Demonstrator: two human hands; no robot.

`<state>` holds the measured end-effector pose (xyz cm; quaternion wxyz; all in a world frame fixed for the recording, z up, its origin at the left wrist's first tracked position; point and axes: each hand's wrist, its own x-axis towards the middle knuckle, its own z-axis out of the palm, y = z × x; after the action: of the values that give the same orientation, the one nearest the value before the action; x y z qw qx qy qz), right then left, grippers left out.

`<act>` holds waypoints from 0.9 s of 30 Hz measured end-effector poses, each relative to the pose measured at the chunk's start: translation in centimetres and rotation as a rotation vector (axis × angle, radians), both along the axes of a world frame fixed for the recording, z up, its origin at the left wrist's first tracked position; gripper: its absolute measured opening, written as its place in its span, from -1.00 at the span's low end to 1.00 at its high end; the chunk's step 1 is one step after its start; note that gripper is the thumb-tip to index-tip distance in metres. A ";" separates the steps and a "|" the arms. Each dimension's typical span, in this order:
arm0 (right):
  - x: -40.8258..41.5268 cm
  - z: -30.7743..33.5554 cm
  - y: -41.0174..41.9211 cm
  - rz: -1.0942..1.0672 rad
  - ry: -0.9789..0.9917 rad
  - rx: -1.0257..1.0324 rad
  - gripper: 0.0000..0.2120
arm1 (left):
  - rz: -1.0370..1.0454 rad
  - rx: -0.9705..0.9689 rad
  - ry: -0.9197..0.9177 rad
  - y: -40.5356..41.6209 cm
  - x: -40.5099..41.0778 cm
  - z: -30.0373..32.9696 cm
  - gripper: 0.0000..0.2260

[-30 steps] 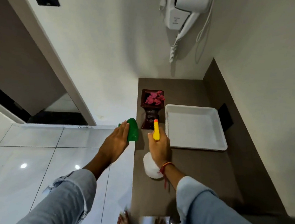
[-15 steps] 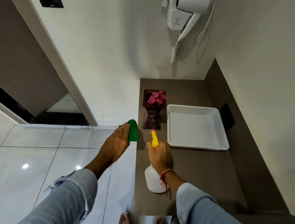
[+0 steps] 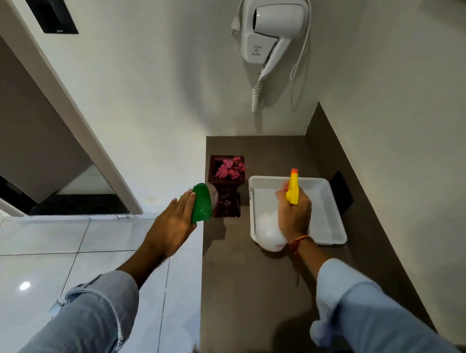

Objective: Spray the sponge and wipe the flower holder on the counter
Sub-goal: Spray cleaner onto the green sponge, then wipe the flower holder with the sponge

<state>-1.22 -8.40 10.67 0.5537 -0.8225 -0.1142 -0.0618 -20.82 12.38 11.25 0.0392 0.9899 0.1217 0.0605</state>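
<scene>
A dark brown flower holder (image 3: 228, 195) with pink flowers (image 3: 230, 169) stands on the brown counter (image 3: 244, 290) near its left edge. My left hand (image 3: 174, 227) holds a green sponge (image 3: 202, 203) just left of the holder's side, at or very near it. My right hand (image 3: 293, 218) grips a white spray bottle (image 3: 270, 233) with a yellow, orange-tipped nozzle (image 3: 292, 188). The bottle hangs over the white tray, its nozzle pointing away from me.
A white rectangular tray (image 3: 333, 213) lies on the counter right of the holder. A white hair dryer (image 3: 270, 30) hangs on the wall above. A black socket (image 3: 343, 191) sits on the right wall panel. White floor tiles (image 3: 37, 243) lie to the left, bare feet below.
My right hand carried the spray bottle from in front of the holder to the right, over the tray. My left hand brought the sponge closer to the holder's left side.
</scene>
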 end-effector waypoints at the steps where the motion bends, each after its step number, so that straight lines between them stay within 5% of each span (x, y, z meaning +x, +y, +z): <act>1: 1.5 0.1 -0.3 0.006 0.014 -0.006 -0.79 | 0.001 -0.006 -0.005 -0.2 0.3 0.0 -0.35; 9: 7.5 -3.3 -2.2 0.080 0.169 -0.246 -0.46 | 0.057 -0.050 0.014 -1.7 1.8 -1.6 -0.38; 15: 8.7 -4.8 -3.4 0.073 0.209 -0.220 -0.37 | 0.035 -0.011 0.046 -1.6 1.7 -2.6 -0.35; 18: 7.6 -5.1 -3.8 -0.055 0.400 -0.246 -0.25 | 0.043 -0.013 0.052 -1.8 1.9 -2.3 -0.36; 22: 0.5 -5.8 -2.7 -0.332 0.247 -0.373 -0.47 | 0.030 -0.002 0.048 -2.0 2.0 -1.8 -0.39; 24: -3.3 -5.3 -0.6 -0.053 0.389 -0.129 -0.60 | -0.004 0.003 0.054 -2.1 2.0 -1.7 -0.39; 27: -6.8 -3.2 3.5 0.560 0.924 0.231 -0.50 | -0.118 0.047 0.066 -2.4 2.2 -2.0 -0.38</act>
<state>-7.97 -4.94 7.49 0.6280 -0.6364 -0.0661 0.4429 -18.59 9.98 9.26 0.0155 0.9975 0.0628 0.0280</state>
